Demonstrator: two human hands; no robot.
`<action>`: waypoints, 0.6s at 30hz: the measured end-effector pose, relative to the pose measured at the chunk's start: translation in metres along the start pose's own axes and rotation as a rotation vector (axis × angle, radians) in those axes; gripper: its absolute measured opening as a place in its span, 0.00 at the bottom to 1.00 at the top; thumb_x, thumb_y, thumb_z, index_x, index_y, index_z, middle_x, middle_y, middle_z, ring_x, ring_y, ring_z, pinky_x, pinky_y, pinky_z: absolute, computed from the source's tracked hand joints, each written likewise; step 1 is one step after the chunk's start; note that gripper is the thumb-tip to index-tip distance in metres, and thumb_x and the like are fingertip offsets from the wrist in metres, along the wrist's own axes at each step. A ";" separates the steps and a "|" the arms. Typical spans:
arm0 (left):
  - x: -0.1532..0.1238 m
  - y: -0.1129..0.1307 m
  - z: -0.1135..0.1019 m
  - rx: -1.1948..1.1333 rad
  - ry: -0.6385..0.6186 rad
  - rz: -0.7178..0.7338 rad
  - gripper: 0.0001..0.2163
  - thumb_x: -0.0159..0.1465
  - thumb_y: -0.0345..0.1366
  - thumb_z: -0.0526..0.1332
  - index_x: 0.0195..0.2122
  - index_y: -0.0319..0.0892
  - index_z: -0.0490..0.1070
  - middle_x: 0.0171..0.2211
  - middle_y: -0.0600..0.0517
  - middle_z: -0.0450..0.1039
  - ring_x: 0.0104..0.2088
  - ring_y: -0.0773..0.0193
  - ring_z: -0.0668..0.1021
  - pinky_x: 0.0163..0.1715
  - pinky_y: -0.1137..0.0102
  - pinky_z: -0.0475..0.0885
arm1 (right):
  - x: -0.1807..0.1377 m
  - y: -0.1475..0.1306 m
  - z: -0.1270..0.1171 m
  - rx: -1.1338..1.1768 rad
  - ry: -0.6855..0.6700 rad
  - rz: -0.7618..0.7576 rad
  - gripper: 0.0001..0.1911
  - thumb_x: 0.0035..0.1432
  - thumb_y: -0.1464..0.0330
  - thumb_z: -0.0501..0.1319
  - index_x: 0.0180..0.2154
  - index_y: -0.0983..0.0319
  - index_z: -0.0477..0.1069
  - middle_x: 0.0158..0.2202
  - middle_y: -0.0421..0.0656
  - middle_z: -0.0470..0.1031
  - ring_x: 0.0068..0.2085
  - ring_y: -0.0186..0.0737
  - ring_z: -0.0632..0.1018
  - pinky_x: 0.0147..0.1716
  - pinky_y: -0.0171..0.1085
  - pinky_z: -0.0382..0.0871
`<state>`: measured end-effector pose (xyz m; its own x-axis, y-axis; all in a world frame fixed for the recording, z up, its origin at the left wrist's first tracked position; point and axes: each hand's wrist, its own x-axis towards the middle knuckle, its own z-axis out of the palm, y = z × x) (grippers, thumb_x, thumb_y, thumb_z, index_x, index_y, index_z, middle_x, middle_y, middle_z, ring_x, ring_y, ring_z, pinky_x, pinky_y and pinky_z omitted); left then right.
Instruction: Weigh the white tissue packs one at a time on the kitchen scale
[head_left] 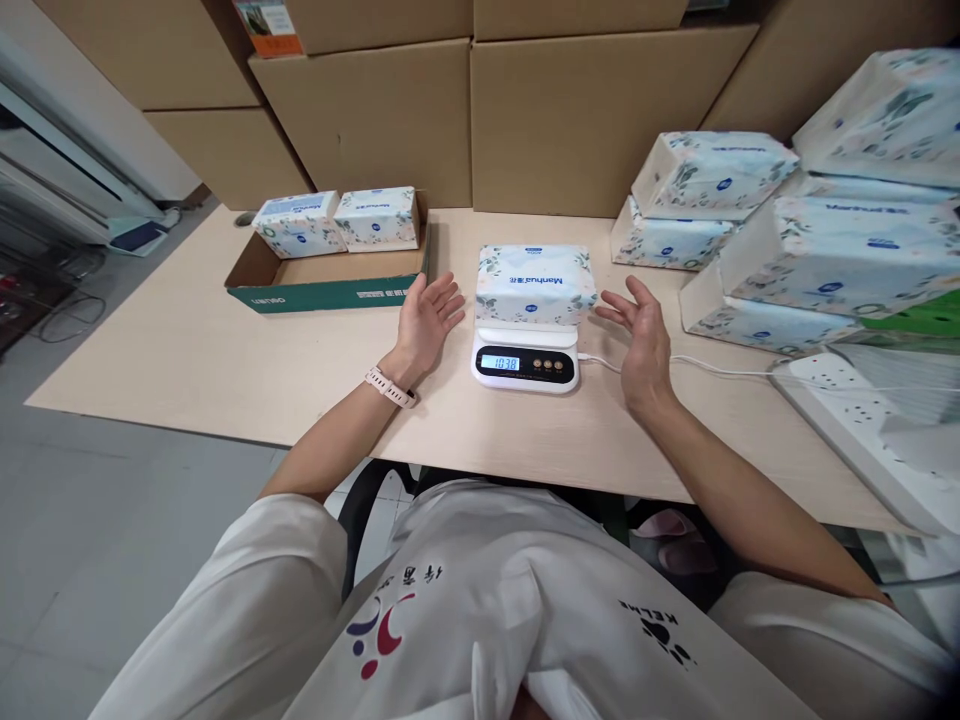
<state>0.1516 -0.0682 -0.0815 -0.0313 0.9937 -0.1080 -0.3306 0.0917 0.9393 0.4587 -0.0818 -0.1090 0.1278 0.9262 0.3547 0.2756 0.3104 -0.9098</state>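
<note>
A pack of tissues with a leaf and flower print rests on a white digital scale. The scale's lit display reads about 103.8. My left hand is open just left of the pack, fingers apart and palm turned toward it. On the other side, my right hand is also open, its fingertips close to the pack's right end. Neither hand grips anything. At the left, a shallow green and brown cardboard tray holds two similar packs along its back.
Several tissue packs are stacked at the right. A white power strip lies near the right edge, with a white cable running toward the scale. Large cardboard boxes form a wall behind the table.
</note>
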 end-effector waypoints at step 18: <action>0.000 -0.001 0.001 -0.028 -0.005 -0.015 0.39 0.70 0.64 0.52 0.71 0.39 0.64 0.77 0.38 0.59 0.75 0.45 0.66 0.74 0.56 0.64 | -0.002 -0.008 0.000 0.005 -0.041 0.083 0.43 0.69 0.35 0.45 0.71 0.54 0.65 0.64 0.50 0.79 0.62 0.53 0.81 0.71 0.60 0.65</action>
<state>0.1526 -0.0680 -0.0817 -0.0215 0.9926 -0.1198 -0.3571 0.1043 0.9282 0.4564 -0.0865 -0.1026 0.1109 0.9566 0.2693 0.2612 0.2334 -0.9366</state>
